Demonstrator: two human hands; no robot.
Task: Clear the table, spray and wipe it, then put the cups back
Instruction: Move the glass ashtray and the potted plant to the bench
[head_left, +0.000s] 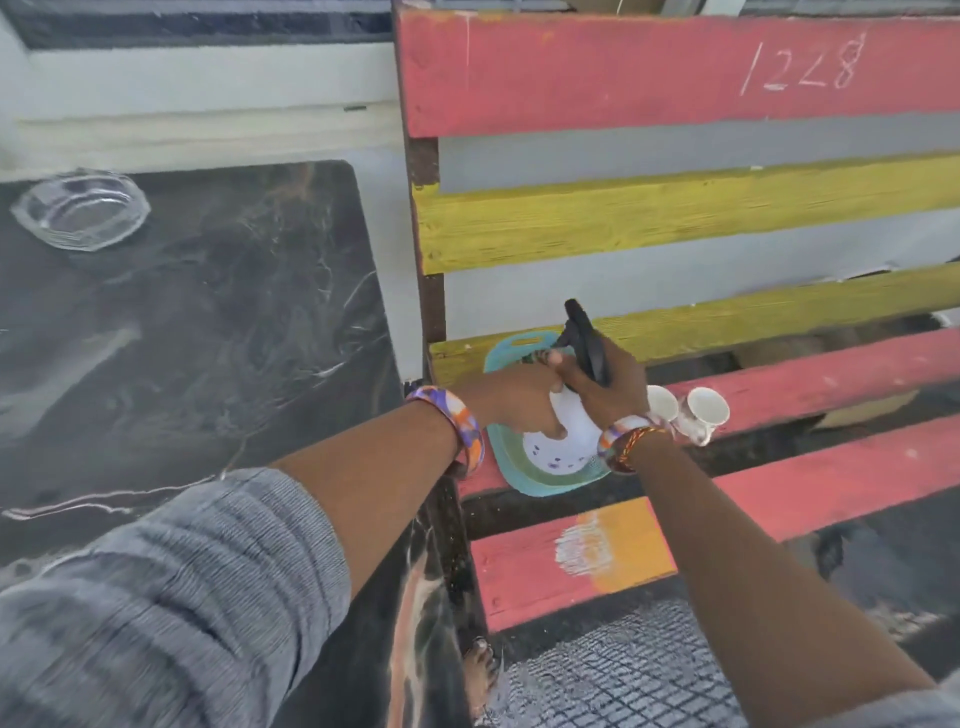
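Note:
A white spray bottle with a black trigger head stands on a teal tray on the painted slat bench. My left hand grips the bottle's body. My right hand wraps round its neck under the black trigger. Two small white cups lie on a red slat just right of my right wrist, partly hidden by it. The dark marble table is at left.
A clear glass ashtray sits at the table's far left. The bench has red and yellow slats with gaps between them. A mesh floor mat lies below, next to a bare foot.

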